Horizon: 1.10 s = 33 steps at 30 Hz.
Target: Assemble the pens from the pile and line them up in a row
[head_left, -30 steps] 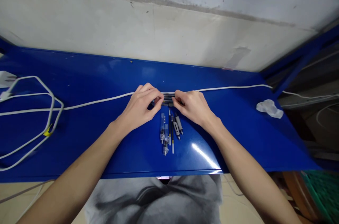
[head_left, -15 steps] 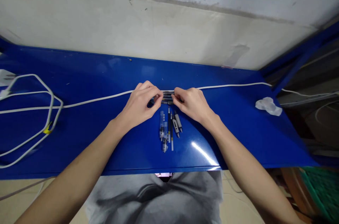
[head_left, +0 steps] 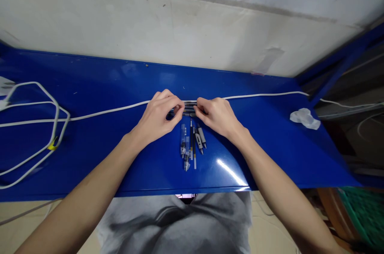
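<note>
Blue metal table point(head_left: 90, 86) carries a row of dark pens point(head_left: 189, 109) at its middle, just near of a white cable point(head_left: 105, 113). Left hand point(head_left: 160, 116) and right hand point(head_left: 217, 116) pinch the row's ends, fingers closed narrowly on the pens. Loose pen parts point(head_left: 192, 144) lie just near of the hands. Uneven squeezing could buckle the row and scatter pens toward the cable.

My forearms bare, no sleeves showing; my left hand point(head_left: 160, 116) and right hand point(head_left: 216, 116) ungloved, ringless; grey creased cotton T-shirt point(head_left: 177, 222) below.
</note>
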Motion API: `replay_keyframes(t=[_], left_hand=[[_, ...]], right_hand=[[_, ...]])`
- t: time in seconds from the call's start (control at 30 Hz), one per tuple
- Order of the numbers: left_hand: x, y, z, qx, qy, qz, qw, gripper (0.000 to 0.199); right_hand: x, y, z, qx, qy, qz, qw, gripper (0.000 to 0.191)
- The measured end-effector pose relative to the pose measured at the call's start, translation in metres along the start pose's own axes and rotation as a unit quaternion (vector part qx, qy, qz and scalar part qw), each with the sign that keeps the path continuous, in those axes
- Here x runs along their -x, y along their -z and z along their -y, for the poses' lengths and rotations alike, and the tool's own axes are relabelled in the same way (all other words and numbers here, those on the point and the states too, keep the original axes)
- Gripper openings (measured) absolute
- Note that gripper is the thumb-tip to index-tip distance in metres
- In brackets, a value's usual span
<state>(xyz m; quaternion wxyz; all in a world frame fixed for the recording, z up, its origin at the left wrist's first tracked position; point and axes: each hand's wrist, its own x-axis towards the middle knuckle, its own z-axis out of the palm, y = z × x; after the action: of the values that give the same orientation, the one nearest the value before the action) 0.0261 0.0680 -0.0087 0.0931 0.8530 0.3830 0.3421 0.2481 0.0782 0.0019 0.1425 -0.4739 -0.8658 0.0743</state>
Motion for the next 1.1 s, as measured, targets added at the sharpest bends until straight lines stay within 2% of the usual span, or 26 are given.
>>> replay_keyframes(t=[0.3, 0.77, 1.1], left_hand=[[0.0001, -0.002, 0.0005, -0.013, -0.01, -0.015, 1.0, 0.009], [0.0001, -0.0014, -0.0003, -0.013, -0.001, 0.003, 1.0, 0.012], [-0.0003, -0.0014, -0.001, -0.014, 0.002, -0.005, 1.0, 0.012]], right_hand=[[-0.0011, 0.0001, -0.0011, -0.012, 0.002, 0.001, 1.0, 0.023], [-0.0009, 0.0001, -0.0017, -0.017, 0.005, 0.005, 1.0, 0.022], [-0.0014, 0.0012, -0.0013, -0.017, -0.006, 0.024, 1.0, 0.024]])
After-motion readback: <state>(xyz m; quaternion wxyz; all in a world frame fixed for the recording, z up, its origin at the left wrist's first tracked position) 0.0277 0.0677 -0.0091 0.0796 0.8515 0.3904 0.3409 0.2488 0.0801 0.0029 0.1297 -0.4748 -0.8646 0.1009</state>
